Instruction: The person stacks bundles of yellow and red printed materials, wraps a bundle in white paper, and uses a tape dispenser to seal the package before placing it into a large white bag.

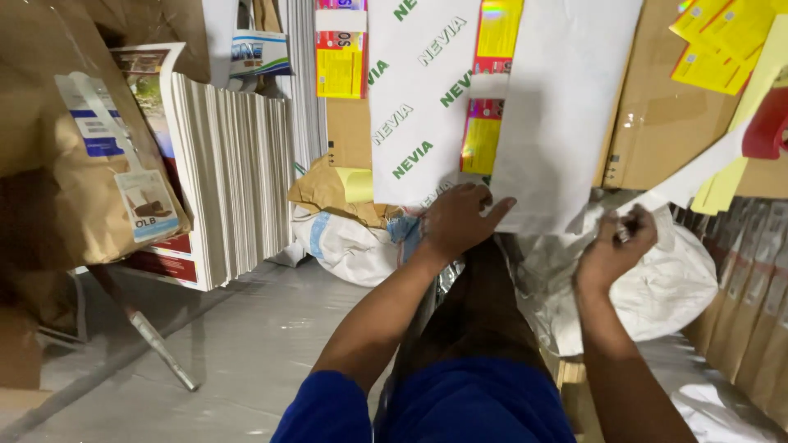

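Note:
My left hand (456, 218) grips the lower edge of a white sheet printed with green lettering (419, 98). Beside it lies a plain white sheet (558, 107), and my left thumb touches its lower corner. My right hand (617, 244) is closed on a small object whose kind I cannot tell, next to a thin white strip (698, 174) that runs up to the right. Both hands are over white plastic sacks (665, 287). My dark trouser leg (484, 320) lies between my arms.
A tall stack of flat white cartons (234, 180) stands on the left beside a brown paper package (74, 148). Cardboard boxes (673, 107) with yellow and red labels (714, 49) fill the back. A crumpled brown paper and a white sack (349, 246) lie on the grey floor (246, 353).

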